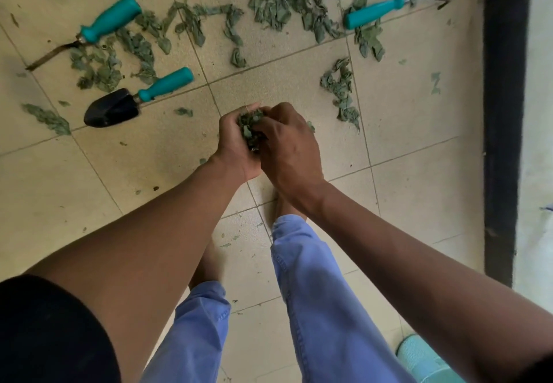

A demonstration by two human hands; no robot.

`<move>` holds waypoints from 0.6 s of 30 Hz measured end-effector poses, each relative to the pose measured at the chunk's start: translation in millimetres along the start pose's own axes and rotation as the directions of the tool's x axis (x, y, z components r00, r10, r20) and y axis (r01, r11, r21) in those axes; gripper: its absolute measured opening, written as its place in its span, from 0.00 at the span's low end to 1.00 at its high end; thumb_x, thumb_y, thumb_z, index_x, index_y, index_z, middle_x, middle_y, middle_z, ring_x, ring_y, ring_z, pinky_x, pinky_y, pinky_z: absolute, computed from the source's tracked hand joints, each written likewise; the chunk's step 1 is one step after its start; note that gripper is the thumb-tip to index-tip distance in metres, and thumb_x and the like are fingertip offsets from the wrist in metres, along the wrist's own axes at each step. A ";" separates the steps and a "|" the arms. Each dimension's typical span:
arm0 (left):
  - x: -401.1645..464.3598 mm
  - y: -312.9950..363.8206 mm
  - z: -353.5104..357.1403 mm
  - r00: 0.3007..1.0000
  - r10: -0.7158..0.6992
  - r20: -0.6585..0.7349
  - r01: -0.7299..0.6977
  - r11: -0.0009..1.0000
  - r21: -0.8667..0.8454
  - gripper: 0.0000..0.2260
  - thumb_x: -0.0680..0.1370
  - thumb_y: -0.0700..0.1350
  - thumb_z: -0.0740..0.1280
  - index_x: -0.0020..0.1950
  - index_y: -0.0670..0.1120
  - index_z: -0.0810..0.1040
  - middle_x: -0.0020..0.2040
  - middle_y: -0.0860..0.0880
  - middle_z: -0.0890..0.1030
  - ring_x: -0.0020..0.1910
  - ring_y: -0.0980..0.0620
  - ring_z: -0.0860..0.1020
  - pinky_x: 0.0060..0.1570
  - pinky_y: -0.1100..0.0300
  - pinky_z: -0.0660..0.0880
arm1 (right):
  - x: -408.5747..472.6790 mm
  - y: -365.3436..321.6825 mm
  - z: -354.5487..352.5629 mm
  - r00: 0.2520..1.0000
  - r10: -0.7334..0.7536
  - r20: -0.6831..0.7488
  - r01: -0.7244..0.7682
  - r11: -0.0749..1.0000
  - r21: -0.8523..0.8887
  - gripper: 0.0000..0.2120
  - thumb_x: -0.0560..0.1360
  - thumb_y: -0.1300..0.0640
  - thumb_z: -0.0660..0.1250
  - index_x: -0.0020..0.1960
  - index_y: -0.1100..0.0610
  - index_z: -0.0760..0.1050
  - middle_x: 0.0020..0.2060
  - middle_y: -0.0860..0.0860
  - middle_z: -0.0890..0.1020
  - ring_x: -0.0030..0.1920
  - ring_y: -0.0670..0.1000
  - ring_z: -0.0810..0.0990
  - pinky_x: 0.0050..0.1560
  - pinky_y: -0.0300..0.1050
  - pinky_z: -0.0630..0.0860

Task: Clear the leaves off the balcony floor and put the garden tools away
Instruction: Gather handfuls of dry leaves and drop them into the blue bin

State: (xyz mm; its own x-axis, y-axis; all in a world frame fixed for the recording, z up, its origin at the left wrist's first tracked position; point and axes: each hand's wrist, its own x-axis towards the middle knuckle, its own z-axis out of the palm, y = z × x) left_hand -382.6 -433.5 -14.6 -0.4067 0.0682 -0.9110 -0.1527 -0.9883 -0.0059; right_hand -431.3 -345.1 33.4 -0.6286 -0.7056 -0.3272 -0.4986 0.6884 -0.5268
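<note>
A clump of dry green leaves (250, 126) sits between both my hands above the tiled floor (404, 107). My left hand (236, 143) cups it from the left with curled fingers, and my right hand (287, 146) closes over it from the right. More leaves (287, 2) lie scattered across the far tiles, with a small pile (341, 89) to the right of my hands. Three teal-handled tools lie on the floor: a black trowel (119, 107) left of my hands, a narrow weeder (98, 27) at far left, and a hand rake (398, 8) at far right.
A dark door frame or threshold (504, 113) runs down the right side. My legs in blue trousers (314, 293) and bare feet stand below my hands. A pale teal object (425, 361) lies at the bottom right.
</note>
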 end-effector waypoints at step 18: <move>35.5 -9.4 13.6 0.994 -0.049 0.103 0.057 0.995 -0.082 0.15 0.81 0.49 0.60 0.39 0.43 0.78 0.43 0.45 0.78 0.42 0.45 0.80 0.46 0.55 0.78 | 25.8 148.6 -17.8 0.946 0.321 0.039 -0.289 0.894 -0.341 0.44 0.70 0.62 0.73 0.80 0.48 0.57 0.76 0.58 0.62 0.66 0.63 0.70 0.52 0.58 0.81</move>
State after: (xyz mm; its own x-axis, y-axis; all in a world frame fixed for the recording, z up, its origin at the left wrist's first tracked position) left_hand -407.8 -420.0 -41.2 -0.4892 0.1300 -0.8624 -0.1012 -0.9906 -0.0919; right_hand -532.3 -258.0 -39.4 -0.7314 -0.4533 -0.5095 -0.4677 0.8771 -0.1090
